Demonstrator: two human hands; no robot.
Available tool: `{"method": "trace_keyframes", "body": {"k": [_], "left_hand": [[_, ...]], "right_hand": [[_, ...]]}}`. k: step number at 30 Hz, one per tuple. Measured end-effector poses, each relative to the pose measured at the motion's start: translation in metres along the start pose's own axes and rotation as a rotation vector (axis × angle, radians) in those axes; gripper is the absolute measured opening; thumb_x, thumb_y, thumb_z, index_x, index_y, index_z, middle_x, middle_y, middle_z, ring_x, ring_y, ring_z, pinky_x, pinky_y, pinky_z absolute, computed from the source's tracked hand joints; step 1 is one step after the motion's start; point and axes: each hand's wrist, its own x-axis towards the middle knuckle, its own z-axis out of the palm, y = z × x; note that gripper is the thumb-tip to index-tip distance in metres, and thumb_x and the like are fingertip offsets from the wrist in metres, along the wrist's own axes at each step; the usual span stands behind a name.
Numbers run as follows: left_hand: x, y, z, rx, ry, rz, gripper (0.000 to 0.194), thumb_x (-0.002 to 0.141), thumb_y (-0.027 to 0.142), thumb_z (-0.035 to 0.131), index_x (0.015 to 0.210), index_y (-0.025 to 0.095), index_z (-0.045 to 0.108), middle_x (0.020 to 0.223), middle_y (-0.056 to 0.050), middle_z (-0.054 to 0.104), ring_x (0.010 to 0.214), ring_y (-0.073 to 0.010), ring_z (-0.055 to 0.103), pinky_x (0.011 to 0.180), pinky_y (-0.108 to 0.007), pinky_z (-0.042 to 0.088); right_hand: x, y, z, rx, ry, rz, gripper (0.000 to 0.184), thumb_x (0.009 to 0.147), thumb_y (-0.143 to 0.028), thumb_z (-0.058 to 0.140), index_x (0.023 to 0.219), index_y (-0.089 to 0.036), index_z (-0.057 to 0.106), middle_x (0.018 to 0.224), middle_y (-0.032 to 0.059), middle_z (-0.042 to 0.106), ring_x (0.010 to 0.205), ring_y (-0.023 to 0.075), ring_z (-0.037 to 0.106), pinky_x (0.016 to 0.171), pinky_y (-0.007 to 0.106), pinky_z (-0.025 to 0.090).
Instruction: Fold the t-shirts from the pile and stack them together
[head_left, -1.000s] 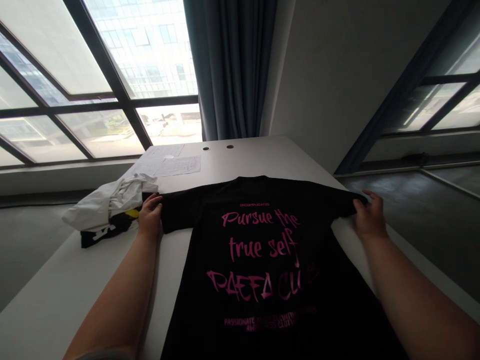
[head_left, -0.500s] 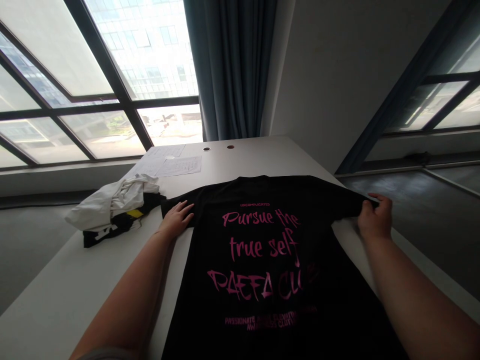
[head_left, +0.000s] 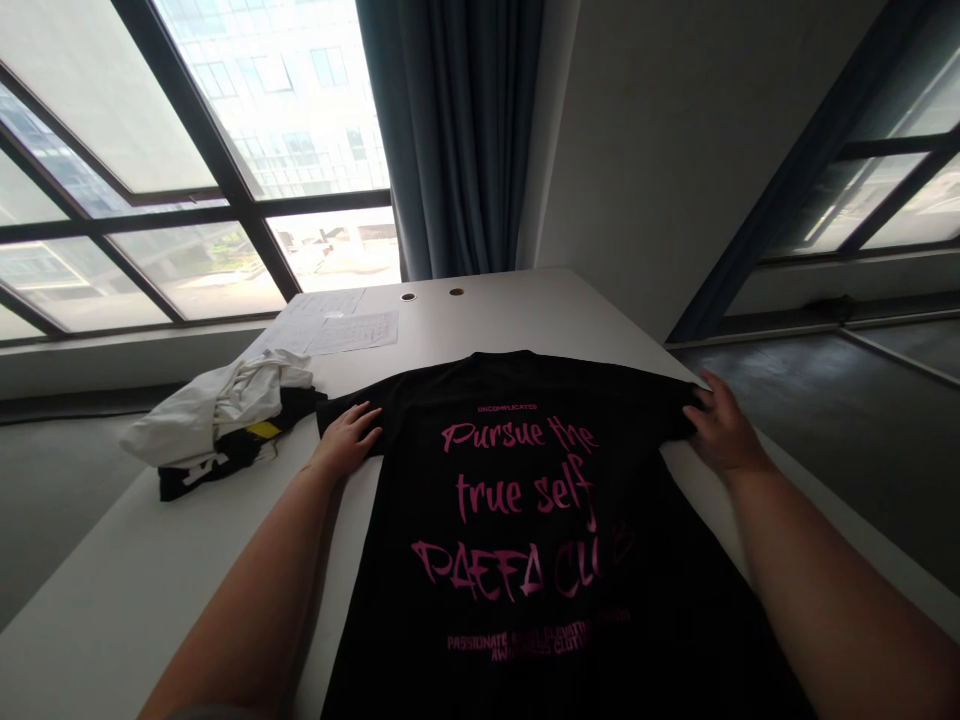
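Note:
A black T-shirt [head_left: 495, 540] lies spread on a white table, its neckline at the far side. Pink lettering runs across its back, including "Pursue the true self". My left hand [head_left: 349, 440] rests flat on the left sleeve with its fingers spread. At the outer end of the right sleeve is my right hand [head_left: 721, 425]; its fingers are apart and touch the cuff. The shirt's lower hem runs out of view at the bottom.
Left of the shirt, a crumpled pile of white and black clothing [head_left: 225, 415] with a yellow patch lies on the table [head_left: 495, 315]. Papers [head_left: 352, 332] lie toward the far left, near two round cable holes. A blue curtain [head_left: 457, 140] and windows stand beyond.
My right hand has moved inward from a pinch on the outstretched right sleeve, and its fingers have spread. That sleeve now reaches less far right. My left hand stays on its sleeve.

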Motion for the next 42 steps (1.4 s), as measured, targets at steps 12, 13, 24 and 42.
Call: {"method": "trace_keyframes", "body": {"k": [12, 13, 24, 42], "left_hand": [[0.009, 0.024, 0.007, 0.1, 0.018, -0.273, 0.053, 0.104, 0.051, 0.039, 0.149, 0.03, 0.058, 0.164, -0.012, 0.044, 0.147, -0.0452, 0.041, 0.117, -0.06, 0.032], [0.008, 0.025, 0.006, 0.113, 0.029, -0.299, 0.054, 0.104, 0.053, 0.039, 0.148, 0.028, 0.059, 0.164, -0.013, 0.044, 0.147, -0.0462, 0.041, 0.116, -0.061, 0.032], [-0.002, -0.01, 0.003, 0.153, 0.156, -0.509, 0.061, 0.102, 0.053, 0.041, 0.149, 0.02, 0.059, 0.156, -0.022, 0.05, 0.142, -0.0405, 0.047, 0.114, -0.055, 0.037], [0.016, -0.02, -0.019, 0.066, 0.287, -0.666, 0.048, 0.096, 0.031, 0.043, 0.133, 0.014, 0.07, 0.141, -0.022, 0.057, 0.122, -0.0406, 0.056, 0.098, -0.054, 0.047]], "right_hand": [[-0.002, -0.008, -0.003, -0.26, 0.211, -0.011, 0.056, 0.084, -0.028, 0.054, 0.138, -0.019, 0.063, 0.139, 0.0135, 0.059, 0.123, 0.0279, 0.06, 0.105, 0.038, 0.048], [-0.002, -0.009, -0.005, -0.28, 0.278, -0.022, 0.05, 0.084, -0.026, 0.052, 0.131, -0.018, 0.067, 0.132, 0.0136, 0.062, 0.12, 0.0281, 0.06, 0.105, 0.038, 0.048], [0.006, 0.022, -0.024, -0.324, 0.632, 0.122, 0.034, 0.077, -0.016, 0.053, 0.105, -0.015, 0.072, 0.106, 0.0175, 0.063, 0.11, 0.0358, 0.059, 0.099, 0.051, 0.048], [0.009, 0.017, -0.001, -0.56, 0.137, -0.12, 0.024, 0.086, -0.021, 0.048, 0.09, -0.018, 0.071, 0.098, 0.0124, 0.069, 0.102, 0.0275, 0.061, 0.104, 0.039, 0.04]]}}
